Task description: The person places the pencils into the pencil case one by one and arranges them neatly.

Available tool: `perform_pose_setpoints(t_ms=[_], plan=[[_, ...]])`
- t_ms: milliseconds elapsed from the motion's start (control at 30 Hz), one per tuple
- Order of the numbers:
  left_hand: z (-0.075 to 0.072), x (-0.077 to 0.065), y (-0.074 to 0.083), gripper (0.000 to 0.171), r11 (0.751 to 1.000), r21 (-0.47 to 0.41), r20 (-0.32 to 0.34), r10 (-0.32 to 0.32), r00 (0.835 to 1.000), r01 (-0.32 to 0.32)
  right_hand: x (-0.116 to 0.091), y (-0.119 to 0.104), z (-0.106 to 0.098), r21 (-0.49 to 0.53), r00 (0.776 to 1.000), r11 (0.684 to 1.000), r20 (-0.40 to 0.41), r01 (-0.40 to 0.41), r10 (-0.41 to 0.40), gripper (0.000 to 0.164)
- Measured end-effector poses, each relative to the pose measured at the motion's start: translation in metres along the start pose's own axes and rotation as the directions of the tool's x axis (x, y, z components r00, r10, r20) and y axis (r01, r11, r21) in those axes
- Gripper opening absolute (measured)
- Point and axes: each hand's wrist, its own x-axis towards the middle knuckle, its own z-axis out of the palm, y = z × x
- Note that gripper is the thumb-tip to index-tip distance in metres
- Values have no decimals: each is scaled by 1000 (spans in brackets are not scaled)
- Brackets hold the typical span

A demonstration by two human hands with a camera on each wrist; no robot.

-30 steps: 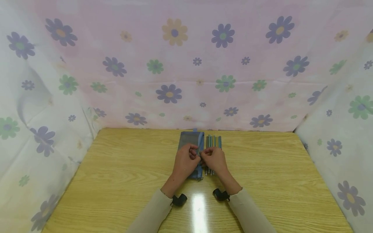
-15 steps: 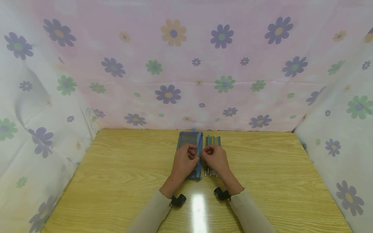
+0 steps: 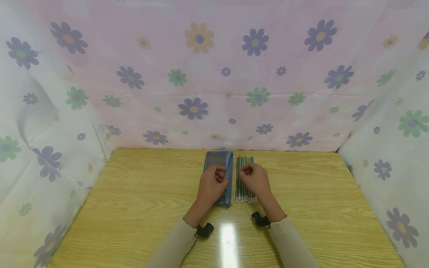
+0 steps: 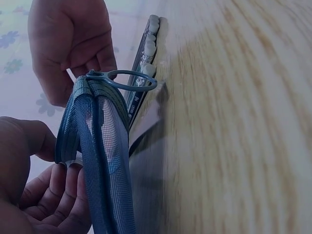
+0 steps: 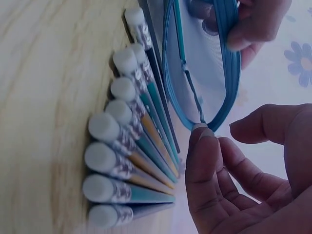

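A blue mesh zip pouch (image 3: 215, 159) lies near the table's back edge. My left hand (image 3: 212, 183) is over it, pinching the zip edge between thumb and fingers, as the left wrist view shows. The pouch mouth (image 5: 233, 53) gapes in the right wrist view, with a thin teal strip inside that I cannot identify. A ring-shaped zip pull (image 4: 131, 80) hangs at the pouch's near end. To the right lies a row of several pencils (image 3: 242, 191) with white erasers toward me. My right hand (image 3: 256, 180) is above them, thumb and forefinger apart, holding nothing.
The wooden table (image 3: 140, 197) extends on both sides of the hands. Floral cloth (image 3: 214, 82) hangs behind it and along both sides. A black wrist camera (image 3: 205, 230) is on the left wrist, another black camera (image 3: 260, 219) on the right.
My right hand has moved right, from beside the left hand at the pouch edge to over the pencils. My left hand has stayed at the pouch.
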Motion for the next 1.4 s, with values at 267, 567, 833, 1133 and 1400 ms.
perform_pose_setpoints(t_ms=[267, 567, 833, 1133, 1400], plan=[[0, 1, -2, 27, 1000, -17, 7, -13, 1000, 13, 3, 3, -7, -14, 1000, 1000, -13, -12, 12, 14], [0, 0, -4, 27, 999, -42, 9, -10, 1000, 10, 6, 8, -14, -54, 999, 998, -42, -32, 30, 18], [0, 0, -4, 27, 999, -39, 5, -15, 1000, 15, 8, 14, -18, -90, 997, 994, -45, -66, 62, 18], [0, 0, -4, 28, 999, -30, -2, -11, 1000, 11, 9, 17, -22, -123, 993, 987, -63, -108, 101, 17], [0, 0, -4, 27, 999, -34, 1, -3, 1000, 3, 13, 25, -25, -137, 990, 981, -56, -137, 130, 19]])
